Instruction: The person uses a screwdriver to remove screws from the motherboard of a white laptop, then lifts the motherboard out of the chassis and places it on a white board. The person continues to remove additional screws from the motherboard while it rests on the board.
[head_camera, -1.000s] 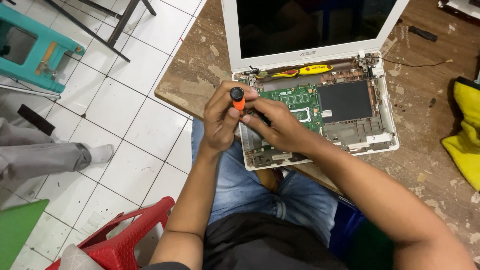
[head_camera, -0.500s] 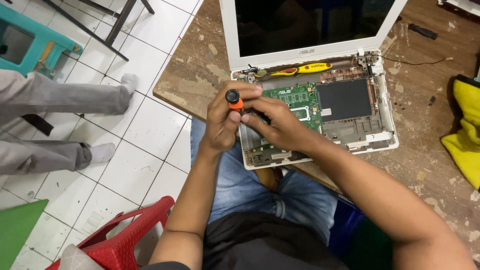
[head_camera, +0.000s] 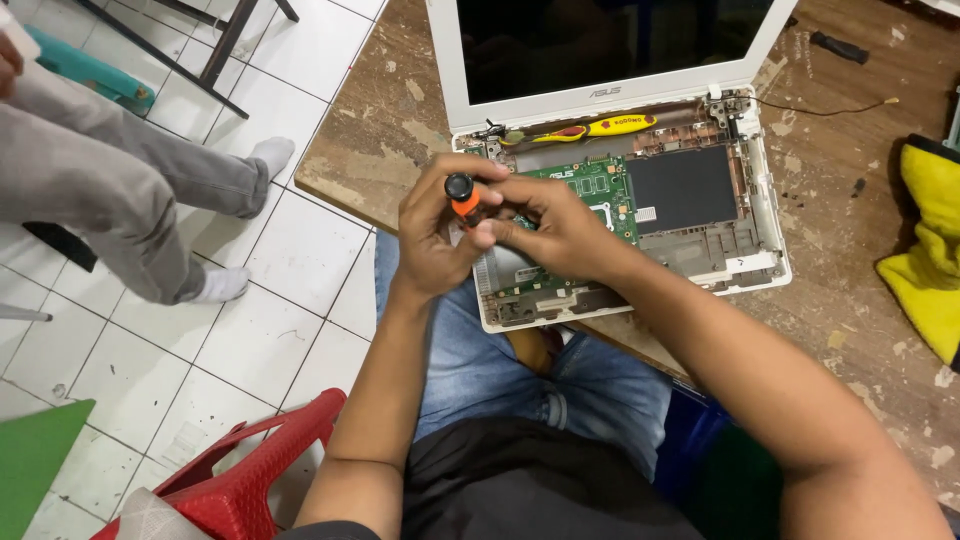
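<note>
A white laptop lies open on the worn wooden table, its top cover off, with a green circuit board and a dark battery exposed. My left hand and my right hand meet over the laptop's left part. Both grip a small screwdriver with an orange and black handle, held upright over the board. A yellow-handled tool lies along the hinge.
Another person's legs in grey trousers and white socks stand on the white tiled floor at the left. A red plastic stool is at my lower left. A yellow cloth lies at the table's right edge.
The other person's legs have stepped in from the left, closer to the table. My hands stay on the screwdriver over the board with only a slight shift.
</note>
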